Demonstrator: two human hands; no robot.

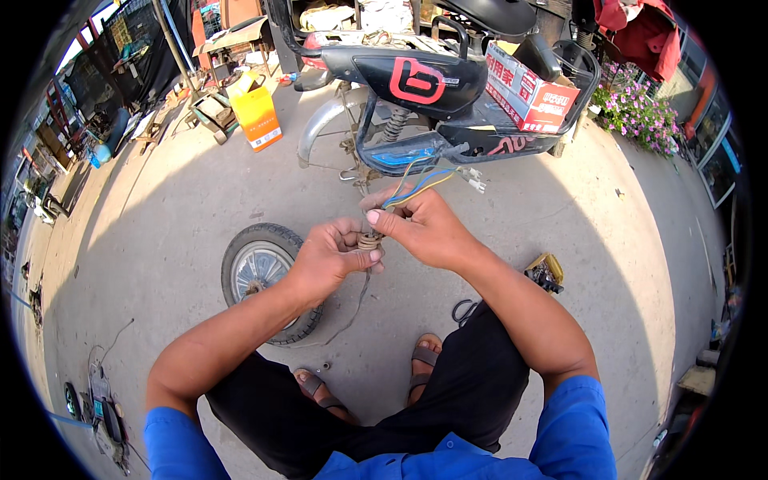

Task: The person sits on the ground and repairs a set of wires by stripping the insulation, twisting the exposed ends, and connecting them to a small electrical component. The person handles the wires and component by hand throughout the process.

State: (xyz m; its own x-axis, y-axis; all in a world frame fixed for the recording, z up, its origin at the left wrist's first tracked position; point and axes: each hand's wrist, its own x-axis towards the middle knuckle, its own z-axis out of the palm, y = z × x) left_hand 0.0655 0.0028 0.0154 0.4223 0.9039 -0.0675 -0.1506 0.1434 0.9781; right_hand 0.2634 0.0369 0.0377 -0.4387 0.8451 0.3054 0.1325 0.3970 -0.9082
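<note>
My left hand [330,258] pinches a small stack of brownish, rusty-looking ring pieces [368,241], like washers or nuts, that sits around a cable. Just to its right, my right hand [432,228] is closed on the upper part of the same cable, thumb pressed against the fingers. Blue, yellow and green wires [426,184] fan out above the right hand and end in white connectors [475,179]. Below the left hand the grey cable [358,309] hangs down and curves toward a wheel [262,270] with a black tyre, which lies flat on the ground.
Ahead stands a black scooter [376,70] with its rear wheel off; a red-and-white carton [528,86] rests on it. An orange-yellow bag [254,112] stands at far left. Near my right knee are black-handled scissors [462,311] and a small box of metal parts [546,274].
</note>
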